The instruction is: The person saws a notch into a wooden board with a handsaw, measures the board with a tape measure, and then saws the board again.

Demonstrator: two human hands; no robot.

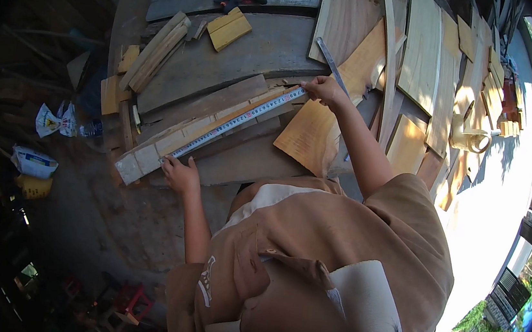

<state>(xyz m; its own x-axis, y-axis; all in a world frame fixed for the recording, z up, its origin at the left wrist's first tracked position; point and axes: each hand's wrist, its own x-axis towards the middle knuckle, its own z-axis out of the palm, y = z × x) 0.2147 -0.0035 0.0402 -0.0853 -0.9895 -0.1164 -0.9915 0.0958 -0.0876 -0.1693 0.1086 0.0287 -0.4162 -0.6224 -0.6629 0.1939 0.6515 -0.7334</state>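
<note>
hands point(180, 174) on thin printed tape point(239, 122), narrow wooden plank point(200, 128), grained board point(311, 137)

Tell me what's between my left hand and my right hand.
In the head view, a measuring tape stretches between your left hand and right hand, running along a narrow wooden board.

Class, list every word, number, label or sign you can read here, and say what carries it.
"4 5 6": part of the small digit runs on the white metal tape measure; its larger marks are too blurred.
White knotted plastic bag: coloured print, too blurred.
White-and-blue plastic packet: too blurred.
Yellow packet: dark marks, too small.
Brown short-sleeved shirt: white print, unreadable.
</note>
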